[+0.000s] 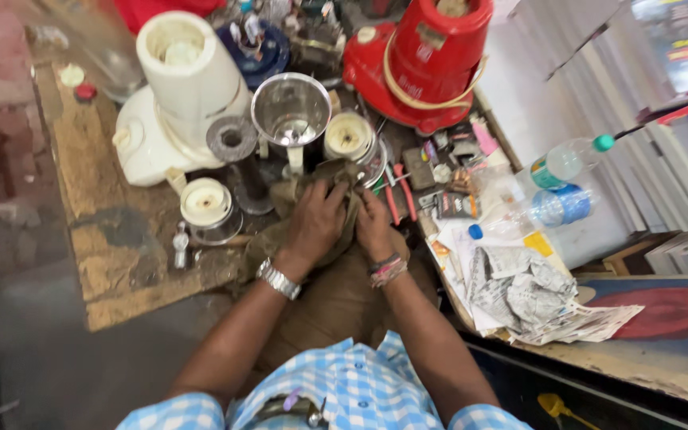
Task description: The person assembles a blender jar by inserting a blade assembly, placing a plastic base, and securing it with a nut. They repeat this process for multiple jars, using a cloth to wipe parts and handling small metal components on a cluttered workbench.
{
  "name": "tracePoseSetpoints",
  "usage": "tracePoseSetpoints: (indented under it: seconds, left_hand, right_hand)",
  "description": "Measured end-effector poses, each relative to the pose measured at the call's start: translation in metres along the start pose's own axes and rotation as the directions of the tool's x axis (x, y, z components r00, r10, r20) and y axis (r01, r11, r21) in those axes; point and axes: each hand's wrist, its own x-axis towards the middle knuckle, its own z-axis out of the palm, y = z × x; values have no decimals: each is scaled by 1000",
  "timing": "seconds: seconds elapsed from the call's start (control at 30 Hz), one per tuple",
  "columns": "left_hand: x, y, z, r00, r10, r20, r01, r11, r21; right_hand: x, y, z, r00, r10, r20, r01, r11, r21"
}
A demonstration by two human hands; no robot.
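Olive-brown cloth [312, 185] is what both hands are buried in, bunched up over the lap right at the edge of the workbench [113, 239]. Left hand [316, 223], the one with the metal watch, is clamped down on top of the wad with fingers curled; right hand [373, 227], with the beaded bracelets, is pinching the folds from the side. Can't tell if something small is wrapped inside.

Looks like soft, limp, light stuff to me, probably greasy, so it'd flop unless you grab a whole fistful rather than a corner.

Bench top is rough, stained and worn, packed with a steel jar [291, 111], a white mixer base [177, 95], a red mixer base [428, 60] and red-handled pliers [398, 199] just beside the right hand. Crumpled newspaper [519, 291] and two plastic bottles [555, 183] sit off to the right, bare concrete floor [49, 350] on the left.
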Motion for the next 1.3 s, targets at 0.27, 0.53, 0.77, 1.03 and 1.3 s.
tracePoseSetpoints:
  seconds: [0.27, 0.53, 0.77, 1.03, 1.3]
  left_hand:
    - [3, -12, 16, 948, -309, -79, 286, 932, -222]
    - [-3, -10, 25, 840, -530, -120, 434, 787, -439]
    - [-10, -19, 2, 959, -195, -208, 137, 955, -263]
    - [-10, -25, 24, 855, -504, -125, 419, 812, -406]
    - [-19, -79, 59, 678, -693, 246, 545, 250, -800]
  right_hand:
    - [-14, -24, -1, 997, -75, -31, 66, 971, -228]
    - [-16, -27, 4, 981, -183, -71, 146, 921, -360]
    - [-13, -2, 13, 990, -49, 133, 112, 847, -519]
    - [-14, -42, 14, 966, -257, 34, 237, 822, -518]
    - [-16, -57, 17, 964, -265, -20, 204, 785, -585]
